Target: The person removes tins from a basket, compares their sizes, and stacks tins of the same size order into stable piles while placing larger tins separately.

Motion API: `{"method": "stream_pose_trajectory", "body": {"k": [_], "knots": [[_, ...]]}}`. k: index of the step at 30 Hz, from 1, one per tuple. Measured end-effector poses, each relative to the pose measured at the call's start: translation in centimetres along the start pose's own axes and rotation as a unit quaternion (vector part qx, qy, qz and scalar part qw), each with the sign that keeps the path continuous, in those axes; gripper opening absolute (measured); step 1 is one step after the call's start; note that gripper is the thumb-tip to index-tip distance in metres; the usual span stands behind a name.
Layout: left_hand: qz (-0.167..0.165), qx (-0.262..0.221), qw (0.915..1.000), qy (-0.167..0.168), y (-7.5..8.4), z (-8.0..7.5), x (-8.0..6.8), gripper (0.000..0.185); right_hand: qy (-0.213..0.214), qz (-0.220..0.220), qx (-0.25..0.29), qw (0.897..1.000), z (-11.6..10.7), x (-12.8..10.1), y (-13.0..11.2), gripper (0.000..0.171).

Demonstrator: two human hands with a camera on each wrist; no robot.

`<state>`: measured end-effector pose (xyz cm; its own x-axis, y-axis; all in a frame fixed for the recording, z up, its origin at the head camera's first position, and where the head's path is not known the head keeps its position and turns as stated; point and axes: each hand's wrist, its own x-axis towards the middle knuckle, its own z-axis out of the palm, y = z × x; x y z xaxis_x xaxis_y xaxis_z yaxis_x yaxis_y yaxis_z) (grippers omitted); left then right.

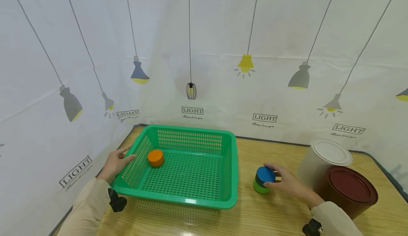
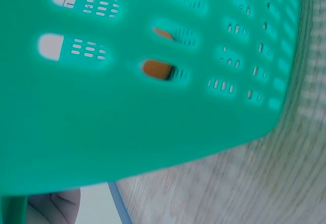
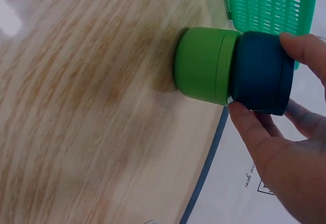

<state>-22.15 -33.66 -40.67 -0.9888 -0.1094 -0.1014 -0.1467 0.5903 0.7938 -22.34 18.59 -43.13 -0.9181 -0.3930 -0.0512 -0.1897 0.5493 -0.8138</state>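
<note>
A green plastic basket point(image 1: 191, 129) with slotted walls stands on the table, and a small orange round container point(image 1: 155, 158) sits inside at its left. My left hand point(image 1: 116, 163) grips the basket's left rim, thumb over the top; in the left wrist view the basket wall point(image 2: 102, 132) hides most of that hand. Right of the basket, a blue round container point(image 1: 265, 174) is stacked on a green round container point(image 1: 261, 188). Between thumb and fingers my right hand point(image 1: 288, 183) pinches the blue container point(image 3: 261, 71), which touches the green container point(image 3: 201, 63) beneath it.
At the right stand a white lidded can point(image 1: 331, 152) and a dark red lidded can point(image 1: 352, 184), close to my right forearm. A wood-grain table point(image 1: 261, 218) carries everything. Behind it hangs a white sheet point(image 1: 216, 87) printed with lamps.
</note>
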Motion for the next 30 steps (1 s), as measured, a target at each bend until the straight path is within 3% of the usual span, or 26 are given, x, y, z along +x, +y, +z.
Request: {"method": "stream_pose_trajectory", "body": {"k": [18, 25, 30], "knots": [[-0.003, -0.001, 0.9999, -0.010, 0.0, 0.0, 0.1, 0.064, 0.031, -0.037, -0.010, 0.999, 0.1, -0.7, -0.1, 0.074], [-0.004, 0.002, 0.9999, -0.011, 0.0, 0.0, 0.1, 0.065, 0.042, -0.116, -0.010, 0.992, -0.8, -0.7, -1.8, 0.070], [-0.006, 0.000, 0.9999, -0.011, 0.0, 0.0, 0.2, 0.065, 0.038, -0.144, -0.008, 0.989, -1.0, 0.0, -4.0, 0.066]]}}
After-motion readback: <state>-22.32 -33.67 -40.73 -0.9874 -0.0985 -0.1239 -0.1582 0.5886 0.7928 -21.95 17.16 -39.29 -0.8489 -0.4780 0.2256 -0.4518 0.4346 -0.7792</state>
